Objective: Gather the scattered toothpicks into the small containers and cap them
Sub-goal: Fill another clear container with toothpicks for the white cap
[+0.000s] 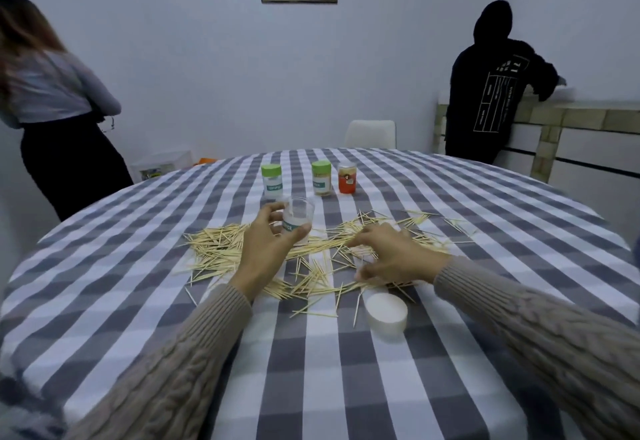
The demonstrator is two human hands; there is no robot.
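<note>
The left hand grips the open clear container amid the toothpicks, while just right of it the right hand, fingers spread, rakes these pale, thin, pointed sticks, probably light and snappable, best pinched in bundles at mid-length.

- Toothpicks: pale wooden sticks strewn in a wide, loose band across the checked cloth, crossing one another at all angles.
- Open clear container: uncapped, upright among the toothpicks, held.
- White cap: lies near the table's front edge, just beside stray toothpicks.
- Two green-capped containers and a red-labelled container: upright, capped, in a row beyond the pile.
</note>
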